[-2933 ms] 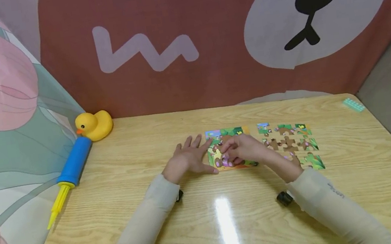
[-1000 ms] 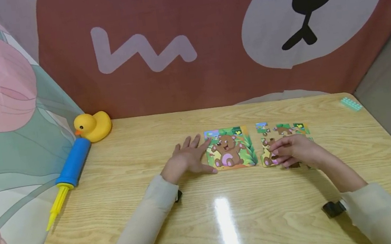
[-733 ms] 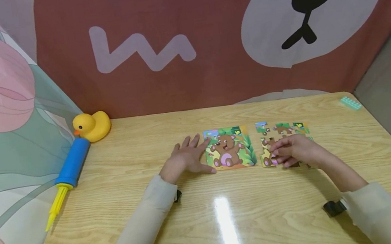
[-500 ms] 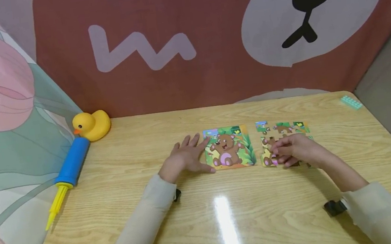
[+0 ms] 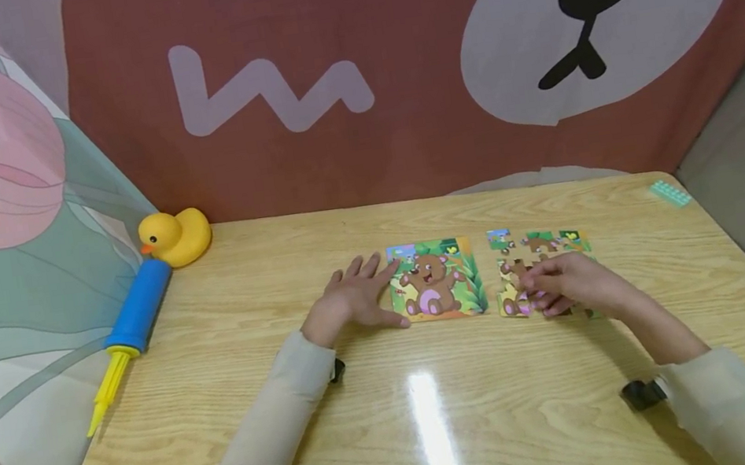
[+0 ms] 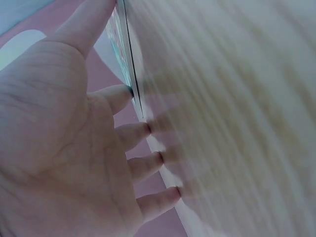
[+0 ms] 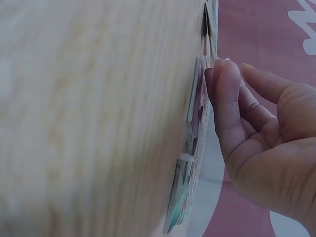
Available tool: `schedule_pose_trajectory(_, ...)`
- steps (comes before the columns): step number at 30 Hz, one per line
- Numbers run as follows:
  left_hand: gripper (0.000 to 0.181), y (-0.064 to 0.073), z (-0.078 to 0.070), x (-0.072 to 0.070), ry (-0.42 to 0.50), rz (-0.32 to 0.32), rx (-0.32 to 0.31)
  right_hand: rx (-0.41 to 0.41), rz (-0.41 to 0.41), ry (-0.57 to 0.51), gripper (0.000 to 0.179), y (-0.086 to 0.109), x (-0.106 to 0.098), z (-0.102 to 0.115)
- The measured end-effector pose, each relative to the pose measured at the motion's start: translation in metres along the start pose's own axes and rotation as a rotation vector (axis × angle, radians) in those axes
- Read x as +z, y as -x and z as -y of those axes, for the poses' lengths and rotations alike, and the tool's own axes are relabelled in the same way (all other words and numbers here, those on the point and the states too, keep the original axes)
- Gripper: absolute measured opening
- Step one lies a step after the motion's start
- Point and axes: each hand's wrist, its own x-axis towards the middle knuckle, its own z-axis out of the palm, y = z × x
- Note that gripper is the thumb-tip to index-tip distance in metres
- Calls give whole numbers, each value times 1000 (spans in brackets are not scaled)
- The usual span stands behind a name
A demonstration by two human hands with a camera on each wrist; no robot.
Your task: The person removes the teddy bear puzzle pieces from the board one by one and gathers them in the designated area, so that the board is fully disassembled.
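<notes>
My left hand (image 5: 353,299) lies with fingers spread at the left edge of a square bear picture card (image 5: 433,281). In the left wrist view, the fingertips (image 6: 168,196) rest on the tabletop and at the card's edge. My right hand (image 5: 576,283) is bent over the jigsaw puzzle (image 5: 540,242) to the card's right. Its thumb and fingers come together on a puzzle piece near the lower left, mostly hidden beneath them. In the right wrist view, the fingertips (image 7: 217,74) are right at the raised pieces (image 7: 180,190). The bear-foot piece (image 5: 513,305) shows beside them.
A yellow rubber duck (image 5: 176,236) sits at the table's back left corner. Against the left side lies a blue and yellow hand pump (image 5: 136,309). A mint-green toy brick (image 5: 670,193) is at the back right corner. A printed cloth (image 5: 335,166) hangs behind the table.
My right hand has moved from over the card to the puzzle on the right, uncovering the bear picture. Lately its fingertips have shifted slightly right. My left hand has stayed at the card.
</notes>
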Motion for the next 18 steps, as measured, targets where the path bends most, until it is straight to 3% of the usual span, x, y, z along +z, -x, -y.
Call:
schedule_pose_trajectory(13,107,0,1,3,6,0,15,-71,-49,37,43,1,-9,11)
schedule_pose_trajectory(18,103,-2,4,5,20,-12,42,-116,-80,226,42,-4,-14,19)
